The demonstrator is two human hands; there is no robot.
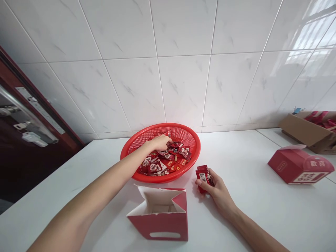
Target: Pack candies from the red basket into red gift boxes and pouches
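My left hand (160, 142) reaches into a red plastic strainer basket (195, 154) that holds many small, red, wrapped snack packets (155, 166). Its fingers curl down among the packets, and their tips are partly hidden, so what they pinch cannot be made out. Just right of the basket, my right hand (219, 190) is closed around a few red snack packets (202, 176), thumb across the front. Between my forearms, near the front of the counter, stands a red paper box (160, 224). Its top is open, showing a white inside.
On the right sits a closed red gift box (296, 166) with a rounded end. Behind it a cardboard carton (301, 129) holds red material. A white tiled wall (183, 87) backs the white counter (236, 154). At the left is a dark door with keys (34, 136) hanging in its lock.
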